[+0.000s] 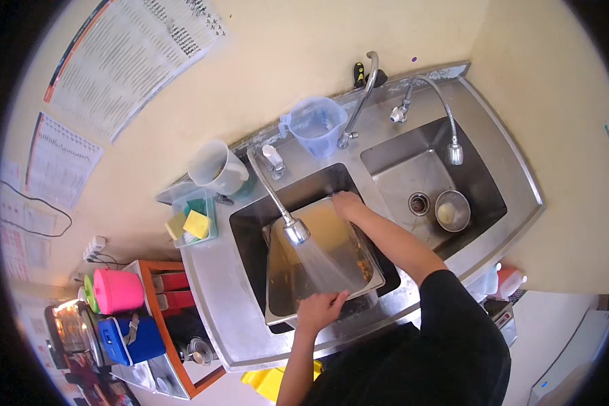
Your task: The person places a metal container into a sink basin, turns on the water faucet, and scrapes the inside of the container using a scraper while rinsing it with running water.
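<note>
Where the right grip (345, 205) clasps the metal pan (280, 271), its fingertips are out of sight, as are most fingers of the left grip (322, 310) at the near rim. Water spray (326, 267) blurs part of the pan's inside, and the brownish bits (366, 269) are too small to identify. The bowl's pale contents (446, 214) are unclear. Print on the wall notices (135, 61) is unreadably small. The bench (220, 325) partly hides a yellow object (267, 382); the bottom edge cuts off the left forearm (295, 372).

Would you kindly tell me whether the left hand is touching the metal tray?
Touching: the head view shows the left hand on the near rim of the metal tray.
</note>
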### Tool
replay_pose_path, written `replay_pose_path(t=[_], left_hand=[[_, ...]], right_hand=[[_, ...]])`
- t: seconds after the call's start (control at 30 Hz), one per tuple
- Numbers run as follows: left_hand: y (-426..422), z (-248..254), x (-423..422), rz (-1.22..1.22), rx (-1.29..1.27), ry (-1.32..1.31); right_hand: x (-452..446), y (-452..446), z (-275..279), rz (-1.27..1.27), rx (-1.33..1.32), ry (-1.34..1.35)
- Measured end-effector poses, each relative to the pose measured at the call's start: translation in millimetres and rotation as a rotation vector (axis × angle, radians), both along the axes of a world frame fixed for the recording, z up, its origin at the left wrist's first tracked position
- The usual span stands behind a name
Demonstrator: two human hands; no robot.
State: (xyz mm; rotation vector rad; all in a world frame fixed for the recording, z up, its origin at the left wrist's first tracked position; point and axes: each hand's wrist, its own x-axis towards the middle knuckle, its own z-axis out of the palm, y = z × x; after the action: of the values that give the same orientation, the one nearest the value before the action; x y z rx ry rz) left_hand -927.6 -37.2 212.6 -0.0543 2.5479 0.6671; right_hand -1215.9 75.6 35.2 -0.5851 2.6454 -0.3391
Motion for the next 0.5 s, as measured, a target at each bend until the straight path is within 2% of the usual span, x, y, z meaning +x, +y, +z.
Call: replay_pose_path(t=[0.07,0.17,0.27,0.3,0.37,0.47,0.5], left_hand=[[-1,8,-7,-0.058,-0.006,-0.126],[-14,-33,-4,-0.166,0.117,-0.201],[-26,-33,-18,-0.135,0.542,-0.273],[-26,-28,-25,0.012,0.736,-0.371],[-29,-16,-40,0.314,1.121,-0.556],[-33,-29,-56,0.655,1.111,-0.207],[-37,-41,-58,0.745,1.2,-0.059]], right_hand=[[15,17,37,0.042,0.004,0.021],[40,55,125,0.211,0.083,-0.147],[75,99,91,0.1,-0.358,0.122],[88,104,90,0.068,-0.479,0.186],[120,105,131,-0.157,-0.629,-0.101],[157,109,148,-0.374,-0.825,-0.345],[167,111,146,-0.429,-0.887,-0.396]])
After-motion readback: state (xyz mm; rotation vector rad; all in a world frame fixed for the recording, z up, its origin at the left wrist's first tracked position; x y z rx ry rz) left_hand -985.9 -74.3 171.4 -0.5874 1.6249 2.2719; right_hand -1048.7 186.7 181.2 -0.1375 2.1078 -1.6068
